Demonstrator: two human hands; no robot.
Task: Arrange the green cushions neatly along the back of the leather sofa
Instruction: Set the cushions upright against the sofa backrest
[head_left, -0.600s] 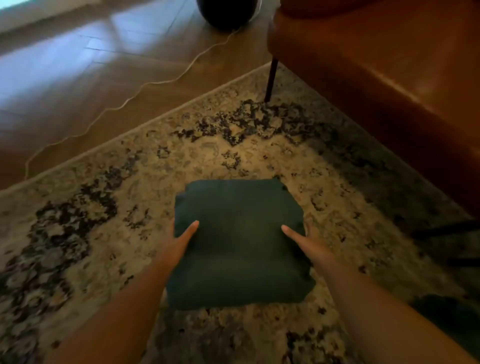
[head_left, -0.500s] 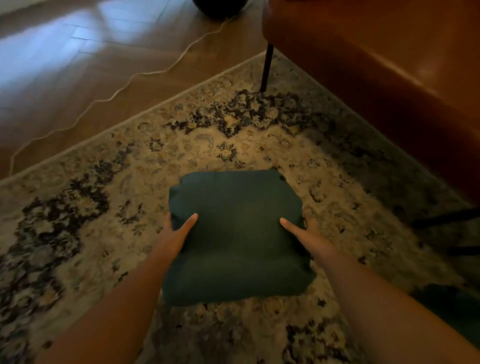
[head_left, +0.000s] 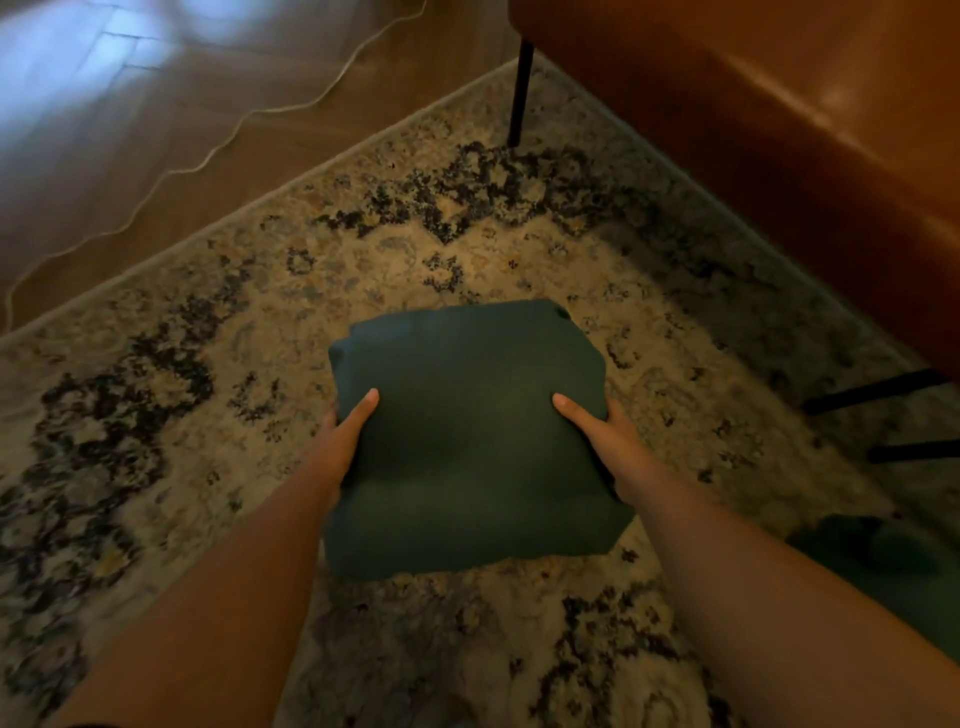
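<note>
1. Head view: a green cushion (head_left: 470, 447) sits at frame centre over the patterned rug (head_left: 260, 322)
2. The left hand (head_left: 343, 436) grips its 9 o'clock edge and the right hand (head_left: 597, 436) its 3 o'clock edge, thumbs on top
3. The leather sofa (head_left: 779, 130) fills the 2 o'clock corner, apart from the cushion
4. A second green cushion (head_left: 883, 566) lies at 4 o'clock
</note>
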